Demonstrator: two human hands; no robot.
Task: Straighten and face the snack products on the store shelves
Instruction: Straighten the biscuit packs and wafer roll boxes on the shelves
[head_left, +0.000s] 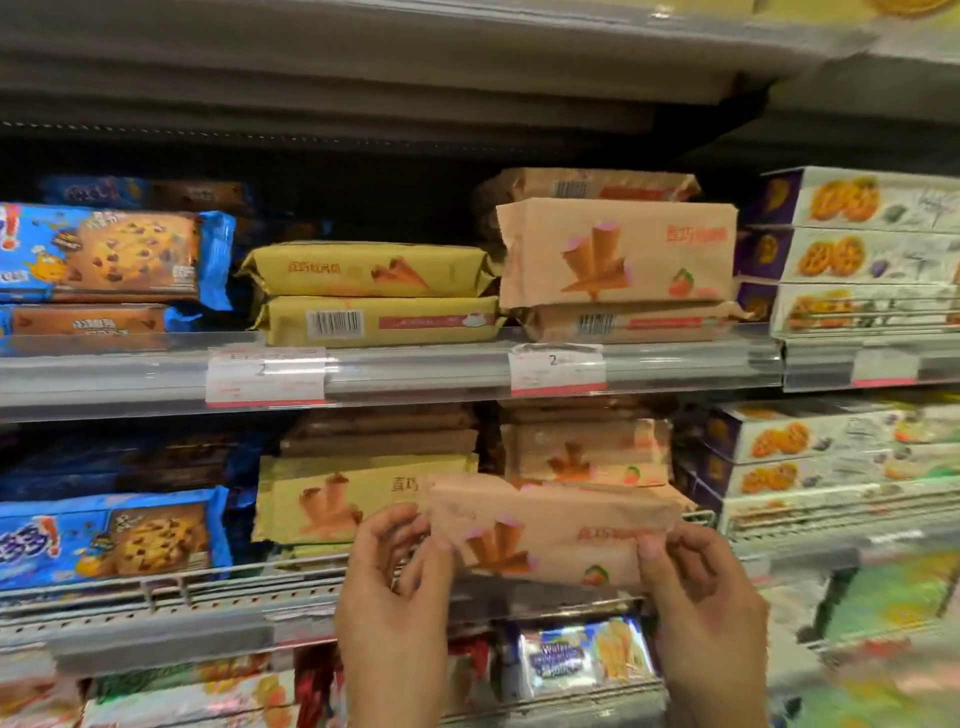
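A pink pack of cone snacks (550, 530) is held in front of the lower shelf, tilted slightly down to the right. My left hand (395, 587) pinches its left end and my right hand (696, 592) grips its right end. Behind it stands a stack of the same pink packs (587, 452), with a yellow cone pack (332, 499) to the left. On the upper shelf a pink pack (618, 249) faces front on top of another pink pack, beside two stacked yellow packs (369, 291).
Blue chocolate-chip cookie packs (114, 254) fill the left of both shelves. White and purple biscuit boxes (862, 254) are stacked at the right. A clear rail with price tags (556, 369) fronts the upper shelf. Wafer packs (582, 654) lie on the shelf below my hands.
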